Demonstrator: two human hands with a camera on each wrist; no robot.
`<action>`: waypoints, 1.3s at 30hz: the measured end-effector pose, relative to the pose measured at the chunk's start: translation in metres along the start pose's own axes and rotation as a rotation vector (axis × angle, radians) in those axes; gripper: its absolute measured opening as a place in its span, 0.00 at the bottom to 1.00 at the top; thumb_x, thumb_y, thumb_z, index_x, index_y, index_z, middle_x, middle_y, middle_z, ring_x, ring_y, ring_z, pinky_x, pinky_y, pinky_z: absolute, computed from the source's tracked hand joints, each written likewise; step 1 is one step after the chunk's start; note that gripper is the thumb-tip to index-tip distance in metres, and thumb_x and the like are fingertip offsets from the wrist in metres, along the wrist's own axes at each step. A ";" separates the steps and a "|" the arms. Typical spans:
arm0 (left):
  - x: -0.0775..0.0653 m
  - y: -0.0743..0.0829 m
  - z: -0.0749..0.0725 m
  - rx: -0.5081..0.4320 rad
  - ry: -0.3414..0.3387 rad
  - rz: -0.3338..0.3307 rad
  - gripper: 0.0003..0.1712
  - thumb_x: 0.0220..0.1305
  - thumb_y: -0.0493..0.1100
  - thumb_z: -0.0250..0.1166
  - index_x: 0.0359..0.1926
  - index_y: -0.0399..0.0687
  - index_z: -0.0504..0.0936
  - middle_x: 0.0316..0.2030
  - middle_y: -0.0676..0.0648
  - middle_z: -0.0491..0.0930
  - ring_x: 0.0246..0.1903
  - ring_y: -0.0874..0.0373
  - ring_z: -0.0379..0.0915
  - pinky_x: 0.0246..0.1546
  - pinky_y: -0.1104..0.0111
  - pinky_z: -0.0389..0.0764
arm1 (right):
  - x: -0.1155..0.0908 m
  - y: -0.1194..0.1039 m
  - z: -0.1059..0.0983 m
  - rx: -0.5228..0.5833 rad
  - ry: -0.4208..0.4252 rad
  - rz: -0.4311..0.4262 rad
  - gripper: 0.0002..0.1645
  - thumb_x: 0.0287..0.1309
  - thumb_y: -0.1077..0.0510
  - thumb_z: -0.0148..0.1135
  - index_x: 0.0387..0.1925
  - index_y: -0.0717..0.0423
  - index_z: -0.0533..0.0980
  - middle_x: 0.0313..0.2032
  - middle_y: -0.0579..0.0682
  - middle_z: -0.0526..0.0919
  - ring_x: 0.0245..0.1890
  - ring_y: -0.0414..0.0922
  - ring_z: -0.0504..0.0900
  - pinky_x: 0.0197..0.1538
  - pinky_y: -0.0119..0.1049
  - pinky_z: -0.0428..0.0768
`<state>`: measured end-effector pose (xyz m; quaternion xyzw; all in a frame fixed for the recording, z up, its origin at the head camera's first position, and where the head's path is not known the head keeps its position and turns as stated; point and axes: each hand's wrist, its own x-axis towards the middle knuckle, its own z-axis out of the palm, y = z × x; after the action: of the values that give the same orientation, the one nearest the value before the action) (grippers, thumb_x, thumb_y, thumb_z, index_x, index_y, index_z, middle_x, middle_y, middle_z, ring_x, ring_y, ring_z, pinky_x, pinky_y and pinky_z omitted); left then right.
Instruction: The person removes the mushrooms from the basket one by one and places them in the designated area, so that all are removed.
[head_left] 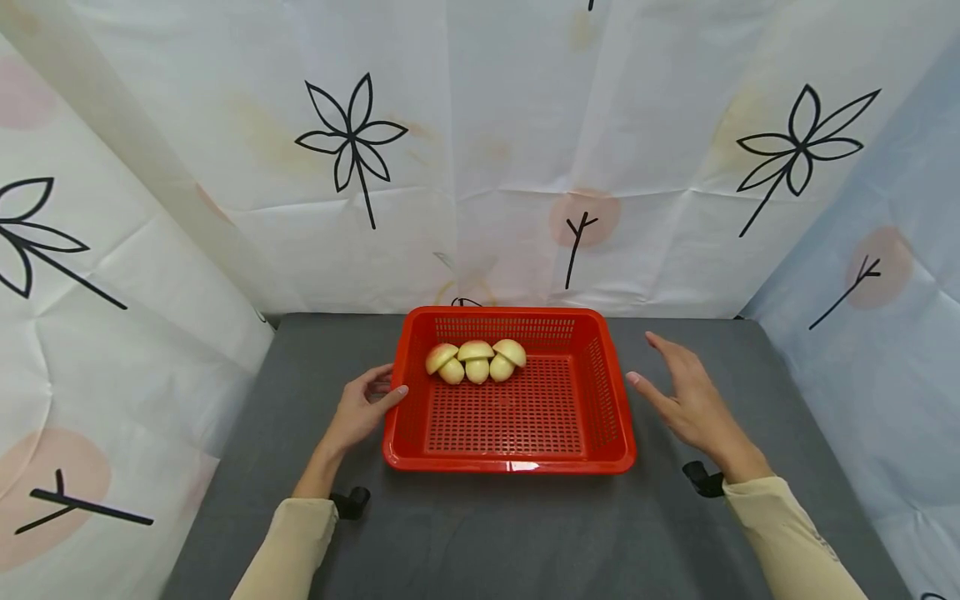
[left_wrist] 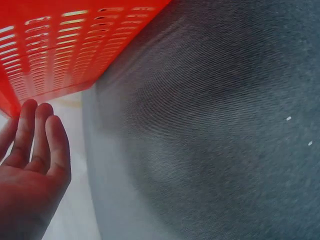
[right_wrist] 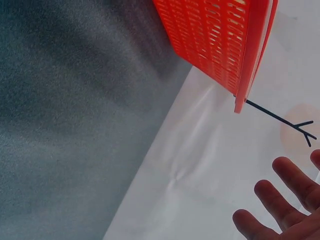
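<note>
A red plastic basket (head_left: 510,462) with slotted walls stands on the grey tabletop. Inside, three mushroom-shaped pieces (head_left: 476,361), pale yellow with some reddish caps, lie in a row near the back left. My left hand (head_left: 365,406) is at the basket's left side, its thumb over the rim and its other fingers outside the wall. In the left wrist view these fingers (left_wrist: 52,142) are nearly straight, tips right by the rim. To the right of the basket, my right hand (head_left: 690,404) is held apart from it, thumb and fingers spread, holding nothing.
A grey cloth (head_left: 480,533) covers the table. White sheets with black leaf drawings hang behind (head_left: 510,167) and at both sides. Dark bands (head_left: 350,503) sit at both wrists, by the beige sleeves. Two tiny white specks (left_wrist: 289,118) lie on the cloth.
</note>
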<state>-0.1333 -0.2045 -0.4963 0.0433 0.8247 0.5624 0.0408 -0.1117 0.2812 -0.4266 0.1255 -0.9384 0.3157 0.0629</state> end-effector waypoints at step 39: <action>0.003 -0.015 0.005 -0.304 -0.041 -0.044 0.32 0.70 0.40 0.67 0.70 0.36 0.68 0.58 0.31 0.75 0.48 0.59 0.78 0.47 0.69 0.83 | 0.060 -0.065 0.060 0.136 -0.177 -0.046 0.54 0.55 0.44 0.76 0.76 0.55 0.60 0.72 0.56 0.64 0.71 0.57 0.64 0.67 0.63 0.67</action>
<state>-0.1360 -0.2053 -0.5119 0.0302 0.7299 0.6786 0.0760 -0.1537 0.1829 -0.4247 0.1782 -0.9136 0.3649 -0.0216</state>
